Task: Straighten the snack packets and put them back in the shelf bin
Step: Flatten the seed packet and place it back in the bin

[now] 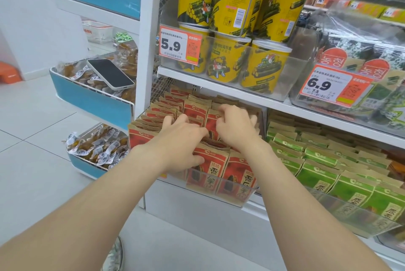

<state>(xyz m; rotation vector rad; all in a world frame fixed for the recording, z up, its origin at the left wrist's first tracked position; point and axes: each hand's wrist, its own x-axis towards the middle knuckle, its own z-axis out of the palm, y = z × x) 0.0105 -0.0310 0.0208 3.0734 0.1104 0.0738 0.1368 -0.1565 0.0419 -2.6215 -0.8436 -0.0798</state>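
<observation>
Both hands reached into the clear shelf bin [230, 193] of red snack packets [195, 110] under the yellow tubs [232, 1]. The left hand [182, 139] gripped a front bunch, thumb against the foremost packet. The right hand [237, 128] curled its fingers over packet tops farther back. Green packets [317, 157] stood just beside, to the right.
</observation>
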